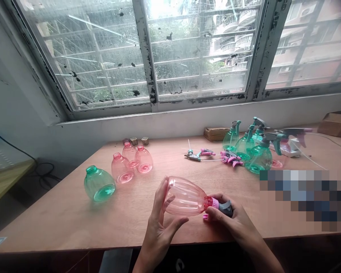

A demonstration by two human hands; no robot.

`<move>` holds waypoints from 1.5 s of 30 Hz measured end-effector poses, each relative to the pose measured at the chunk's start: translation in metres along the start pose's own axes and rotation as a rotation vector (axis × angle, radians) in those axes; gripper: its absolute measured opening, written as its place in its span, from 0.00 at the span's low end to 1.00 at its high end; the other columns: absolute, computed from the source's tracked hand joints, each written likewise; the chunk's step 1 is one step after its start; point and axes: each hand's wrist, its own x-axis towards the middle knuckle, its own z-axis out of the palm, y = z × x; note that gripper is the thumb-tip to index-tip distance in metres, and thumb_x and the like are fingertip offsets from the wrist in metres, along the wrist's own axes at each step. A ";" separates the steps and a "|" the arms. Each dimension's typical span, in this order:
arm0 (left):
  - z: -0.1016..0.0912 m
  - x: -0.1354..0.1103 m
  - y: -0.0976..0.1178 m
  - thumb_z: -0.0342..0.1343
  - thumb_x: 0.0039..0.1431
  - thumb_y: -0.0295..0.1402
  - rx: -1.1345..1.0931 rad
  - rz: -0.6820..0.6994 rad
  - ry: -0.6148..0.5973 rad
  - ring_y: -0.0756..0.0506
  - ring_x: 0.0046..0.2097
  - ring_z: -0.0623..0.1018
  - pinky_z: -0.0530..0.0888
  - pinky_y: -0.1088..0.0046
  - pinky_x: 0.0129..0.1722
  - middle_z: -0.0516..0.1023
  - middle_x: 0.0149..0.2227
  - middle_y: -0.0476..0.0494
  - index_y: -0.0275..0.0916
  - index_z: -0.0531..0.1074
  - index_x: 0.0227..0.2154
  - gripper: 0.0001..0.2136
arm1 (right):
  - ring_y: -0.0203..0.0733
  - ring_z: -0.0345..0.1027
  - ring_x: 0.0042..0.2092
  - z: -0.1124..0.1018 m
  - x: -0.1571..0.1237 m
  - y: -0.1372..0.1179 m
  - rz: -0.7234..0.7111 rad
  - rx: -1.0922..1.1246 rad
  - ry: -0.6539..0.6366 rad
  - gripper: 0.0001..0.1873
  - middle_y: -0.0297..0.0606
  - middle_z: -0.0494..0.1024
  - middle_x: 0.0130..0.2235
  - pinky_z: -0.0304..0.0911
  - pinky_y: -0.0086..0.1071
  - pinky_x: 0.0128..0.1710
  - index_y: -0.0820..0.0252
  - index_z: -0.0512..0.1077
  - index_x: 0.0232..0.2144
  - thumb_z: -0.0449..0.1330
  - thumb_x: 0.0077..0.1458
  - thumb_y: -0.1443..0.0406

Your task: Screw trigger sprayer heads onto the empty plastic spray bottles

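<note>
Clasping an empty pink bottle (186,197) — left hand (159,223) body, right hand (230,220) sprayer cap (220,206).

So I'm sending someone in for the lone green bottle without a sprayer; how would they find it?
On the wooden table under the window, look at the left group of capless bottles. The green bottle stands nearest the left edge, beside three pink bottles; it is the only green one without a trigger head.

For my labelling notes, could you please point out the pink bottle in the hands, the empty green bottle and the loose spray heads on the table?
pink bottle (186,197): head view, ribbed body.
green bottle (99,184): head view, side wall.
loose spray heads (229,157): head view, pink trigger.
</note>
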 end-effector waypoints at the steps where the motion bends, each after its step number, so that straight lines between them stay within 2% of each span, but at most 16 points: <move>1: 0.000 -0.001 0.000 0.66 0.61 0.35 -0.001 0.001 0.001 0.33 0.73 0.57 0.61 0.55 0.69 0.51 0.75 0.49 0.60 0.56 0.69 0.37 | 0.44 0.76 0.32 0.000 0.000 0.001 -0.002 -0.002 0.009 0.23 0.37 0.83 0.32 0.68 0.32 0.34 0.60 0.80 0.41 0.73 0.51 0.50; 5: 0.000 -0.003 0.001 0.65 0.63 0.37 -0.017 -0.027 -0.024 0.33 0.73 0.57 0.59 0.55 0.70 0.52 0.75 0.48 0.61 0.52 0.70 0.38 | 0.44 0.76 0.32 0.001 0.000 0.000 -0.007 -0.002 0.005 0.22 0.37 0.83 0.32 0.69 0.32 0.34 0.60 0.80 0.40 0.73 0.50 0.50; 8: 0.000 -0.003 0.000 0.65 0.62 0.39 -0.029 -0.080 -0.030 0.33 0.72 0.59 0.59 0.55 0.70 0.52 0.75 0.44 0.58 0.51 0.71 0.39 | 0.43 0.76 0.32 0.000 -0.001 -0.001 0.018 0.005 -0.001 0.21 0.36 0.82 0.32 0.70 0.32 0.34 0.59 0.81 0.38 0.74 0.48 0.51; 12: 0.001 0.001 0.001 0.66 0.61 0.41 -0.069 -0.136 0.004 0.32 0.70 0.64 0.61 0.53 0.69 0.60 0.71 0.39 0.52 0.52 0.71 0.39 | 0.45 0.77 0.31 -0.003 -0.001 0.002 0.054 -0.007 0.002 0.22 0.36 0.83 0.29 0.70 0.33 0.34 0.60 0.83 0.39 0.75 0.47 0.51; 18: 0.003 0.006 -0.001 0.68 0.59 0.40 -0.090 -0.143 0.022 0.33 0.70 0.64 0.61 0.54 0.69 0.63 0.70 0.42 0.54 0.58 0.69 0.37 | 0.45 0.78 0.31 -0.004 0.003 0.007 0.079 0.109 -0.002 0.23 0.37 0.82 0.28 0.75 0.37 0.36 0.63 0.81 0.39 0.74 0.50 0.50; 22: 0.003 0.007 -0.002 0.67 0.60 0.40 -0.085 -0.164 0.012 0.34 0.70 0.64 0.61 0.53 0.69 0.65 0.69 0.43 0.56 0.58 0.68 0.36 | 0.43 0.76 0.31 -0.003 0.005 0.006 0.141 0.214 0.026 0.24 0.35 0.80 0.28 0.79 0.39 0.35 0.62 0.80 0.36 0.76 0.46 0.49; 29: 0.007 0.006 0.005 0.67 0.60 0.42 -0.087 -0.175 0.054 0.35 0.71 0.62 0.58 0.53 0.71 0.65 0.68 0.39 0.49 0.58 0.66 0.35 | 0.43 0.78 0.30 -0.002 0.004 0.005 0.087 0.085 -0.023 0.23 0.36 0.82 0.28 0.75 0.34 0.35 0.61 0.80 0.35 0.75 0.47 0.49; 34: 0.007 0.009 -0.001 0.65 0.62 0.39 -0.007 -0.107 0.053 0.36 0.72 0.59 0.58 0.56 0.71 0.60 0.72 0.46 0.55 0.60 0.66 0.32 | 0.42 0.77 0.30 -0.004 0.005 0.010 0.078 0.126 -0.005 0.23 0.35 0.81 0.29 0.77 0.38 0.38 0.61 0.79 0.38 0.74 0.50 0.49; 37: 0.005 0.008 -0.005 0.65 0.62 0.39 0.052 -0.079 0.069 0.35 0.71 0.61 0.57 0.55 0.71 0.63 0.70 0.47 0.56 0.62 0.65 0.30 | 0.43 0.77 0.31 -0.005 0.005 0.011 0.074 0.144 0.005 0.23 0.35 0.81 0.29 0.77 0.38 0.37 0.61 0.79 0.38 0.74 0.50 0.50; 40: 0.004 0.007 -0.002 0.65 0.62 0.40 0.052 -0.080 0.066 0.35 0.71 0.61 0.56 0.56 0.71 0.64 0.70 0.45 0.54 0.62 0.66 0.31 | 0.41 0.77 0.30 -0.004 0.004 0.009 0.065 0.126 -0.007 0.21 0.34 0.81 0.30 0.76 0.35 0.37 0.61 0.79 0.38 0.75 0.50 0.52; 45: 0.010 0.007 0.010 0.66 0.60 0.44 0.005 -0.142 0.083 0.32 0.68 0.66 0.62 0.55 0.69 0.67 0.68 0.38 0.47 0.59 0.67 0.35 | 0.41 0.77 0.31 -0.004 0.003 0.007 0.050 0.101 -0.009 0.21 0.35 0.81 0.32 0.76 0.33 0.36 0.61 0.80 0.39 0.75 0.49 0.52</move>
